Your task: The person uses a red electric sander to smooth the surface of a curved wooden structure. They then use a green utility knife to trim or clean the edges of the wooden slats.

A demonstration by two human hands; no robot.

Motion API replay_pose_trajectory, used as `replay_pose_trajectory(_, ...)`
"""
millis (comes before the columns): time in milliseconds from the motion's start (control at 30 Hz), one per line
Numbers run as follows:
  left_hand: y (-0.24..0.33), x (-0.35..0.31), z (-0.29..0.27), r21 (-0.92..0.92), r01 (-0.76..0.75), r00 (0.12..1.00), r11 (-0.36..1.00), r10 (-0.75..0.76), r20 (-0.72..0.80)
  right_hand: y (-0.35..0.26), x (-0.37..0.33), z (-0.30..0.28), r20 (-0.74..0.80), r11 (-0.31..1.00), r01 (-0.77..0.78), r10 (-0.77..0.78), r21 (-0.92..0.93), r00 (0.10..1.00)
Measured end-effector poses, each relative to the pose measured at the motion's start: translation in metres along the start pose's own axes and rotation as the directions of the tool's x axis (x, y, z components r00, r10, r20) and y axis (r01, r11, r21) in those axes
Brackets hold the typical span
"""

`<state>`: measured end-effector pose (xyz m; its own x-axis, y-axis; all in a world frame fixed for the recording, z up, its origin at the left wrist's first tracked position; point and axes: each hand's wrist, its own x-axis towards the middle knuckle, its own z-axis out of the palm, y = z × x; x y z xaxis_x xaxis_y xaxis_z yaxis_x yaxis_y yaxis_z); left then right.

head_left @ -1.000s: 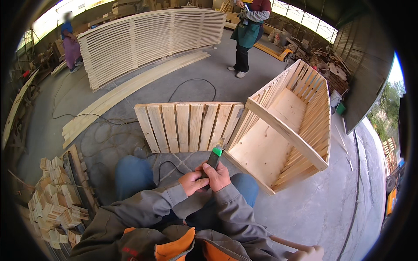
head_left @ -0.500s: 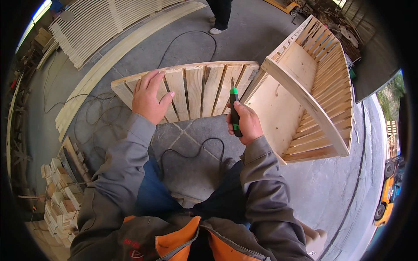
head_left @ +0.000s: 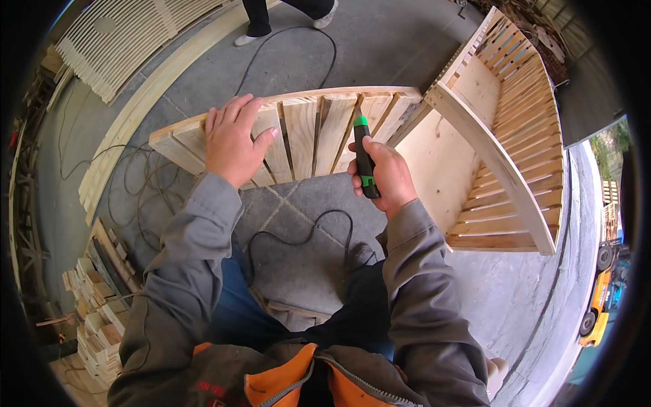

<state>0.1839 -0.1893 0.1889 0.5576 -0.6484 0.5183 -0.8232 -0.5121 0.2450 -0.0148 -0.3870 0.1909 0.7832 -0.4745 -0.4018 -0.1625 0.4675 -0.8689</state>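
Note:
A slatted wooden panel (head_left: 298, 132) stands before me, its curved top rail on the far side. My left hand (head_left: 237, 139) rests on its left part, fingers stretched over the slats and upper edge. My right hand (head_left: 384, 169) is wrapped round a black-and-green handled tool (head_left: 364, 159). This tool points away from me, its narrow metal tip at a gap between slats on the panel's right part. Whether the tip touches the wood, and whether it is a blade or a driver bit, I cannot tell.
A large slatted wooden frame (head_left: 502, 149) adjoins the panel's right end. Black cable (head_left: 298, 239) loops over the floor. Stacked wood offcuts (head_left: 102, 325) lie at lower left, long boards (head_left: 129, 122) at left. Another person's legs (head_left: 258, 20) are at the far side.
The tool's tip has gone from lying over a slat to the gap between slats, and my right hand is slightly higher. The other person has stepped leftward. My left hand stays on the panel.

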Motion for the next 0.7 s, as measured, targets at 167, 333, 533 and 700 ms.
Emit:
replay_pose_trajectory(167,0.002,0.0007,0.0022,0.01,-0.019,1.0,1.0,0.019,-0.018,-0.0041,0.0038,-0.0007,0.016,0.999,-0.018,0.017,0.043,1.0)
replay_pose_trajectory(333,0.0052,0.0001,0.0027,0.027,-0.017,1.0,1.0,0.017,-0.017,-0.0055,0.0053,-0.0027,0.002,0.998,-0.003,0.003,0.06,1.0)
replay_pose_trajectory(533,0.0048,0.0003,0.0051,0.043,-0.022,1.0,0.999,0.022,-0.005,-0.0051,0.0042,-0.0001,-0.019,0.997,0.006,-0.005,0.083,1.0)
replay_pose_trajectory(700,0.0041,-0.0007,0.0033,0.047,-0.023,1.0,0.999,0.023,0.008,-0.0096,0.003,0.0001,-0.05,0.999,0.023,-0.021,0.038,0.999)
